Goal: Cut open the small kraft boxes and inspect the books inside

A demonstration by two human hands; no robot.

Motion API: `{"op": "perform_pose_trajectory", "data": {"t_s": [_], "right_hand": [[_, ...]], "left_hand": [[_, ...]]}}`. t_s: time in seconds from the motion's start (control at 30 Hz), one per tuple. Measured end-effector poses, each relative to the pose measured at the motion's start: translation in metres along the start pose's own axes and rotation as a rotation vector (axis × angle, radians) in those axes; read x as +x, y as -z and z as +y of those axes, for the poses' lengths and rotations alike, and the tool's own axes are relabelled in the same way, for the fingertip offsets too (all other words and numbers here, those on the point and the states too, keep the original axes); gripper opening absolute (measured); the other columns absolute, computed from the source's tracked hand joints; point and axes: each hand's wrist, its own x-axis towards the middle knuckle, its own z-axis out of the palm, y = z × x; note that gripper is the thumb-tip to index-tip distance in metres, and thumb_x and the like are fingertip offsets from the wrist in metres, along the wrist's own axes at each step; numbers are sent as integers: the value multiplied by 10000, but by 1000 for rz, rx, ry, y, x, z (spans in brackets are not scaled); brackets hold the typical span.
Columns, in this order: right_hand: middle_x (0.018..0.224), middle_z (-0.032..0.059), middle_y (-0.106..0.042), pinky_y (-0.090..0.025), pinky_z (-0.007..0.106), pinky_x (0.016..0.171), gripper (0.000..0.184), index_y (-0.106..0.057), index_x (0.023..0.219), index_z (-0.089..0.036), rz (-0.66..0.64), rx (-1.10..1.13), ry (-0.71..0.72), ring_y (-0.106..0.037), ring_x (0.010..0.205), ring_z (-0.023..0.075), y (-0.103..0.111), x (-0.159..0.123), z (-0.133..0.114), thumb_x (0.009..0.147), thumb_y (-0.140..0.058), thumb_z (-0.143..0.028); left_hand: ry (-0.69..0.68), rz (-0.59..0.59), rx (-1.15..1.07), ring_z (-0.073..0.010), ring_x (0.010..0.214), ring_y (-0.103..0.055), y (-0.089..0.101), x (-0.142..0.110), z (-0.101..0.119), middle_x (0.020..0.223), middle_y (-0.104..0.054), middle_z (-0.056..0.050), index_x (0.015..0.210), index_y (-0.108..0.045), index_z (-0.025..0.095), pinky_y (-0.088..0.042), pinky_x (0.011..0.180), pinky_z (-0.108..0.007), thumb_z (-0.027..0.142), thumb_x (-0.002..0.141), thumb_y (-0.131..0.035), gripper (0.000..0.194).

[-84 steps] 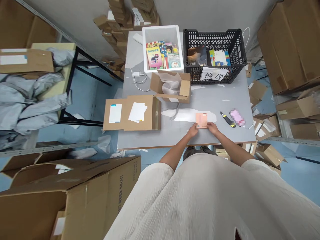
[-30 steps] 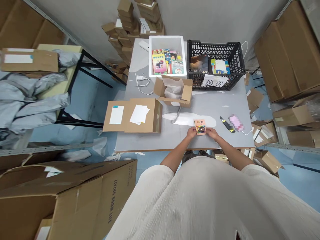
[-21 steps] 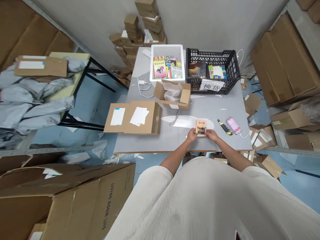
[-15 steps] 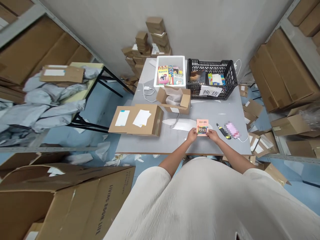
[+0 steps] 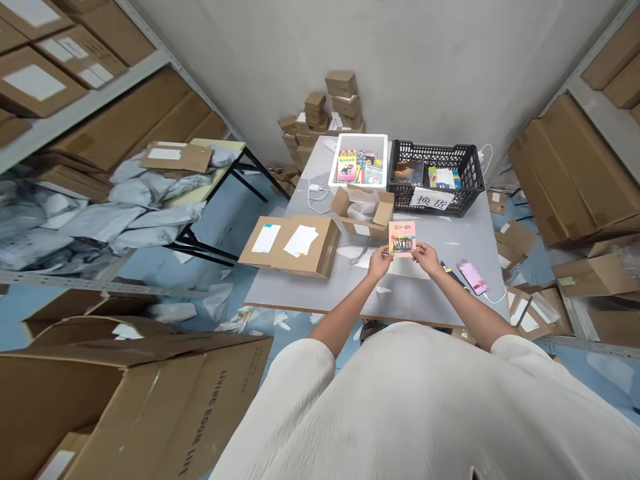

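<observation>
A small pink book with a colourful picture on its cover is held up over the table in both hands. My left hand pinches its lower left edge, and my right hand grips the lower right corner. Just beyond it stands an open cardboard box with white wrapping inside. A cutter-like tool with a black and yellow handle lies partly behind my right forearm, next to a pink phone on a white cable.
On the grey table, closed cartons with white papers lie left. A white bin and a black crate hold books at the back. Grey parcels fill a side table; a large carton stands lower left.
Both hands have lifted the pink book up and away from my body, closer to the open box. The camera view has shifted, so the surroundings sit further right and lower.
</observation>
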Motion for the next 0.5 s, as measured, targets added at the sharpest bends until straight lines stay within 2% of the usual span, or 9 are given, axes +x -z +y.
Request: {"op": "perform_pose_trajectory", "data": {"t_s": [0.07, 0.23, 0.37, 0.5], "right_hand": [[813, 18, -746, -600, 346, 779, 538, -748, 1216, -182, 15, 27, 21, -714, 773, 218, -10, 10, -13, 797, -739, -518], [800, 20, -742, -613, 351, 765, 532, -761, 1243, -176, 50, 29, 62, -733, 769, 228, -51, 37, -46, 829, -745, -510], [858, 26, -771, -636, 368, 788, 574, -766, 1298, -182, 37, 38, 112, -745, 788, 230, -95, 64, -76, 831, -767, -514], [889, 24, -789, -644, 376, 819, 541, -782, 1301, -201, 30, 27, 140, -752, 794, 228, -135, 89, -102, 845, -753, -492]], "left_hand": [[-49, 26, 33, -199, 884, -766, 13, 11, 9, 1090, -796, -91, 1338, -763, 171, -639, 833, -307, 243, 957, -724, 391], [-240, 74, 156, -263, 1085, -760, 59, 36, 24, 1305, -787, -124, 1490, -690, 207, -617, 1053, -393, 234, 1008, -672, 483], [-423, 135, 192, -299, 1178, -738, 106, 63, 29, 1402, -731, -150, 1462, -701, 211, -625, 1066, -444, 244, 1033, -634, 435], [-478, 177, 212, -289, 1169, -741, 148, 93, 28, 1371, -732, -154, 1384, -727, 206, -623, 1077, -451, 199, 1025, -620, 375]]}}
